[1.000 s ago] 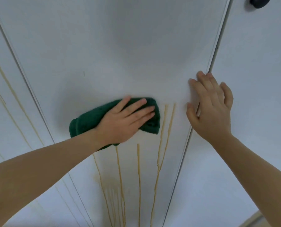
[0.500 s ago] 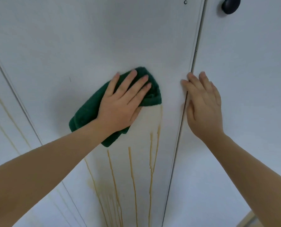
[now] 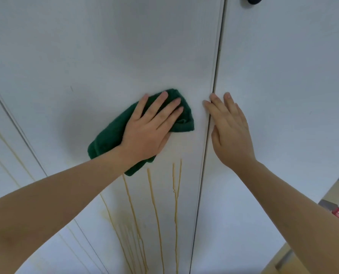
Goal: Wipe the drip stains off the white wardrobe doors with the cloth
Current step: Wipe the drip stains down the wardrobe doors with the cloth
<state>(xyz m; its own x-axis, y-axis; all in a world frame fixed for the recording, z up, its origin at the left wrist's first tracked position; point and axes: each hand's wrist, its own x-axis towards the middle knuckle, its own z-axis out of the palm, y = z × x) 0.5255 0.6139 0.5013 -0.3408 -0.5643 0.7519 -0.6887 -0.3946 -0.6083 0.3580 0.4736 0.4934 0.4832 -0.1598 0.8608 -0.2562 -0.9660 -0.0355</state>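
Head view: left hand (image 3: 147, 131) flat, fingers straight, presses the green cloth (image 3: 107, 139) near the middle door (image 3: 125, 56)'s right edge, just above the drip stains (image 3: 154, 204). The cloth looks soft and light, so palm pressure should hold it. Right hand (image 3: 231, 131) lies flat across the seam.

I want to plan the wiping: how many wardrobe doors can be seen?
3: the left door at the picture's edge, the middle door under the cloth, the right door under the right hand. More may lie outside view.
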